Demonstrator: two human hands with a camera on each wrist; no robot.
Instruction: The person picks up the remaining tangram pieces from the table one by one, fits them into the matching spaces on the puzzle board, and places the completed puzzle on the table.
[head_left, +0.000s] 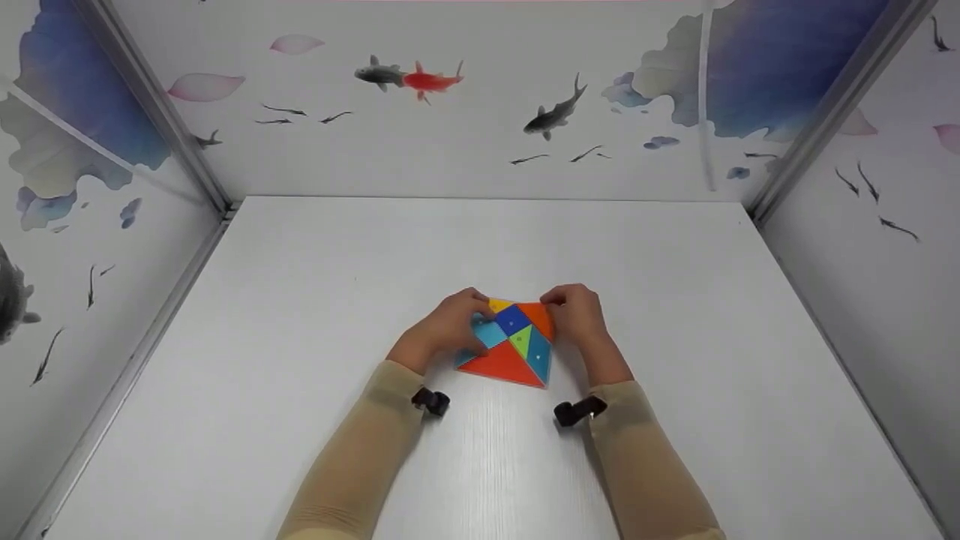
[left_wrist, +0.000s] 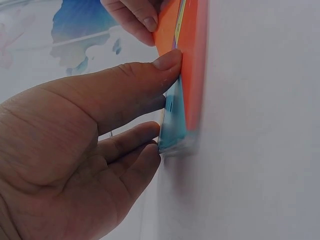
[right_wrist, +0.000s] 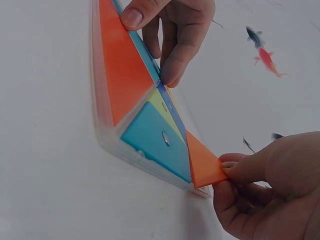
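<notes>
A tangram set in a clear shallow tray [right_wrist: 102,135] rests on the table. My left hand [head_left: 450,326] grips the tray's left side, its thumb over the pieces and its other fingers at the outer edge. At the far right corner, my right hand [head_left: 581,319] pinches an orange triangle [right_wrist: 204,162] between thumb and fingers; the piece tilts up over the rim. The other pieces lie flat: a large red-orange triangle [head_left: 506,364], a teal triangle [head_left: 538,354], a green triangle [head_left: 520,340], a blue square [head_left: 513,321] and a yellow piece [head_left: 499,305]. My left hand partly hides light-blue pieces [head_left: 490,334].
The white table [head_left: 337,262] spreads out on every side of the tray. Panels printed with fish and lotus leaves, such as the back panel [head_left: 480,150], enclose it at the back, left and right. A black wrist camera [head_left: 431,401] is strapped over the left sleeve.
</notes>
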